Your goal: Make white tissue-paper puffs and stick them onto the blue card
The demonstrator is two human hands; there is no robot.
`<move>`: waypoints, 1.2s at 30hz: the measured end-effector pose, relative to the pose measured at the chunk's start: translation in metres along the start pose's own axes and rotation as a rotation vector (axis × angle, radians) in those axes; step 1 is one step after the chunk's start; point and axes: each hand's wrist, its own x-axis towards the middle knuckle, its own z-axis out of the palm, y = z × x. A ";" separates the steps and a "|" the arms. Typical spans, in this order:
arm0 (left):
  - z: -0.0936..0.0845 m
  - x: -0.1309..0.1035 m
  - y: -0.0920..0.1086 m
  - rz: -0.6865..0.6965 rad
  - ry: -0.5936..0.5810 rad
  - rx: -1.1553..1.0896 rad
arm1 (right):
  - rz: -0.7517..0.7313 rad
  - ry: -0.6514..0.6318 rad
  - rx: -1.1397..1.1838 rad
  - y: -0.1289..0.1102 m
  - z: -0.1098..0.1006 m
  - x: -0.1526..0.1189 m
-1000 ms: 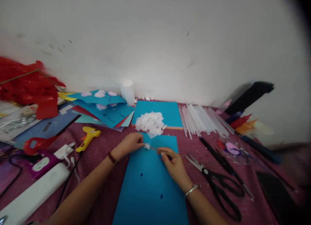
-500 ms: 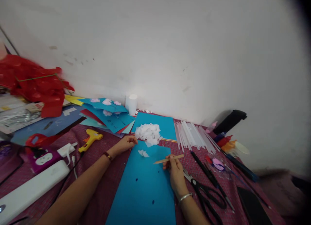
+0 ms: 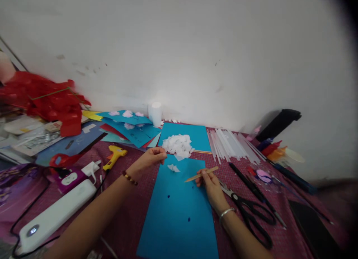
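Note:
My right hand (image 3: 210, 183) pinches a flat wooden stick (image 3: 201, 174) with a pointed tip, held just above a blue sheet of paper (image 3: 179, 203). Several small dark blue dots mark this sheet, and a white paper scrap (image 3: 173, 168) lies near its far edge. Over the sheet's far left corner is my left hand (image 3: 154, 156), fingers curled and pressed together; whatever they might hold is too small to make out. Beside its fingertips sits a heap of white paper pieces (image 3: 179, 144), resting on a second blue sheet (image 3: 195, 134). Black-handled scissors (image 3: 248, 210) lie right of my right hand.
Left of the sheets are a yellow glue gun (image 3: 115, 156), a purple socket block (image 3: 69, 180) and a white power bank (image 3: 57, 214). Glue sticks (image 3: 232, 145) and pens (image 3: 247, 184) lie to the right. Blue cards with paper flowers (image 3: 128, 121) stand at the back.
The camera view has shifted, so most things sit farther right in the picture. My left hand has lifted slightly, its fingers drawn together. My right hand keeps the wooden stick.

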 end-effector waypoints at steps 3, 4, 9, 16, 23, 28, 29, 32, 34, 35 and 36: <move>0.010 -0.027 0.016 0.050 -0.035 -0.039 | -0.027 0.017 0.021 -0.005 0.000 0.001; 0.015 -0.038 0.022 0.070 -0.047 -0.062 | -0.040 0.029 0.048 -0.009 0.001 0.001; 0.066 -0.095 0.040 0.144 -0.057 -0.113 | -0.028 -0.123 0.193 -0.055 0.029 -0.039; 0.140 -0.122 0.036 0.088 0.058 0.263 | 0.011 -0.361 0.327 -0.105 0.064 -0.123; 0.216 -0.076 0.028 0.100 -0.314 0.253 | -0.070 -0.133 0.403 -0.117 -0.010 -0.135; 0.264 -0.045 0.021 0.143 -0.452 0.342 | -0.071 -0.024 0.418 -0.125 -0.063 -0.141; 0.268 -0.043 0.019 0.143 -0.485 0.334 | -0.052 -0.011 0.412 -0.125 -0.068 -0.142; 0.271 -0.044 0.016 0.110 -0.581 0.244 | -0.016 -0.021 0.409 -0.125 -0.071 -0.144; 0.264 -0.053 0.016 0.091 -0.531 0.223 | -0.013 -0.067 0.417 -0.124 -0.064 -0.146; 0.257 -0.060 0.017 0.087 -0.461 0.230 | -0.010 -0.094 0.422 -0.123 -0.056 -0.147; 0.250 -0.067 0.017 0.082 -0.384 0.236 | -0.005 -0.116 0.427 -0.122 -0.047 -0.148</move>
